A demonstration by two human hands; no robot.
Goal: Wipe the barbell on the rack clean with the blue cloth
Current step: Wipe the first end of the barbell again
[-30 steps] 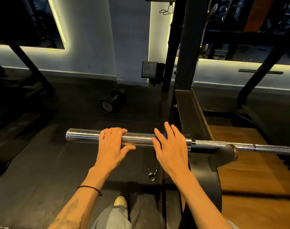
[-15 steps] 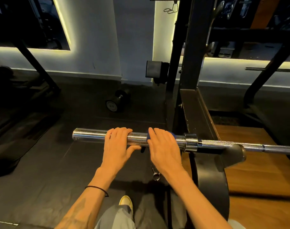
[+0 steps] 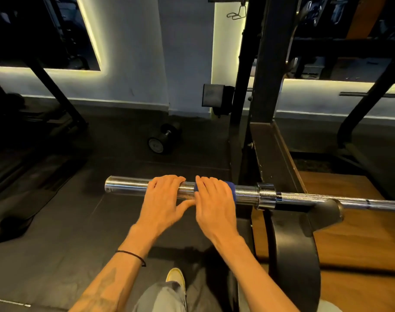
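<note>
A chrome barbell (image 3: 246, 192) lies across the black rack (image 3: 273, 154), its thick sleeve end sticking out to the left. My left hand (image 3: 162, 201) wraps over the sleeve, fingers curled across the top. My right hand (image 3: 214, 203) lies just to its right with the fingers curled over the bar, pressing the blue cloth (image 3: 231, 186) onto the sleeve. Only a strip of the cloth shows at my fingertips and along the hand's right edge. The two hands almost touch.
A black dumbbell (image 3: 163, 138) lies on the dark rubber floor beyond the bar. The rack's upright and a black weight plate (image 3: 291, 251) stand at my right, beside a wooden platform (image 3: 358, 239). My yellow shoe (image 3: 175, 275) is below.
My right hand has slid left along the sleeve with the cloth, from beside the collar to close against my left hand. The left hand has kept its hold.
</note>
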